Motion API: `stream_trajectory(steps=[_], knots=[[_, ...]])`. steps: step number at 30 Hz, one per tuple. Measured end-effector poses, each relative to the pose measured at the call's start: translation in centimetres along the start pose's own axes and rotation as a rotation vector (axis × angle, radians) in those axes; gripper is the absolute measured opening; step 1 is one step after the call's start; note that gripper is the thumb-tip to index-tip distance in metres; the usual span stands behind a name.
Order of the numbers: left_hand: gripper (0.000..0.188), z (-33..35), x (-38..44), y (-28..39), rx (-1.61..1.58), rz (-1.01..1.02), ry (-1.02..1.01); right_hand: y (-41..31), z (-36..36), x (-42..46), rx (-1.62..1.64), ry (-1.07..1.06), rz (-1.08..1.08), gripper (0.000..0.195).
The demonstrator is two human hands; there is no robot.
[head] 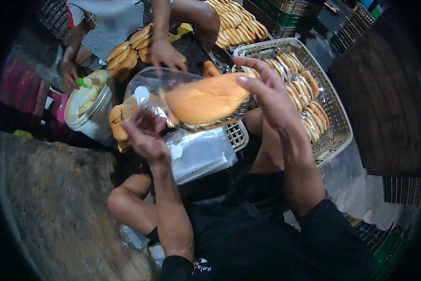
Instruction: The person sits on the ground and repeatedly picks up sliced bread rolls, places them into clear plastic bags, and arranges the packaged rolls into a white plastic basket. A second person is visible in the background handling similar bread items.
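My right hand (270, 93) grips the far end of a long filled bread bun (208, 100), thumb on its top. Dark speckled filling shows along the bun's lower edge. At the bun's other end, my left hand (147, 135) holds a clear plastic bag (161, 102) that is around or against that end; which one is hard to tell. Beneath the bun lies a stack of clear plastic bags (203, 154), partly over a plastic basket. More buns (117, 123) lie just beyond my left hand.
A co-worker's hand (168, 54) is near piled buns (129, 52); the other is at a tub of cream (89, 102) with a green-handled tool. At right, a plastic basket (331, 87) holds bagged buns (298, 87). Rows of buns (238, 26) lie behind. Crates (291, 15) stand at the back.
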State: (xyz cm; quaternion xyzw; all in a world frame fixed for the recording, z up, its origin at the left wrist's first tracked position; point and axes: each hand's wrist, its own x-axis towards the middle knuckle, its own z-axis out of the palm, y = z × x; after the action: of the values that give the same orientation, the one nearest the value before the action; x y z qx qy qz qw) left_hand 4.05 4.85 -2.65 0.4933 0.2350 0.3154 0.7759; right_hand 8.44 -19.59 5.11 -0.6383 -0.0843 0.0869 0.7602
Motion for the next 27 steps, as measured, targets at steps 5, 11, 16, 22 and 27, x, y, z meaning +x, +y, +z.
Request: stream_trajectory(steps=[5, 11, 16, 22, 27], knots=[[0.051, -9.5, 7.0, 4.6, 0.308, 0.102, -0.645, -1.7, -5.4, 0.8, -0.029, -0.006, 0.012, 0.049], [0.049, -0.2, 0.4, 4.5, 0.187, 0.112, -0.54, 1.3, -2.3, 1.0, -0.017, -0.007, 0.026, 0.053], [0.06, 2.9, -2.9, 2.2, -0.077, -0.188, -0.391, 2.3, 2.0, 0.3, -0.152, -0.023, -0.048, 0.063], [0.06, 3.9, -5.7, 1.0, -0.301, -0.202, -0.45, 4.0, 3.5, 0.8, 0.287, -0.019, 0.041, 0.06], [0.067, 2.8, -3.3, 0.6, -0.618, -0.438, -0.446, 1.8, 5.0, -3.3, -0.734, 0.076, -0.721, 0.033]])
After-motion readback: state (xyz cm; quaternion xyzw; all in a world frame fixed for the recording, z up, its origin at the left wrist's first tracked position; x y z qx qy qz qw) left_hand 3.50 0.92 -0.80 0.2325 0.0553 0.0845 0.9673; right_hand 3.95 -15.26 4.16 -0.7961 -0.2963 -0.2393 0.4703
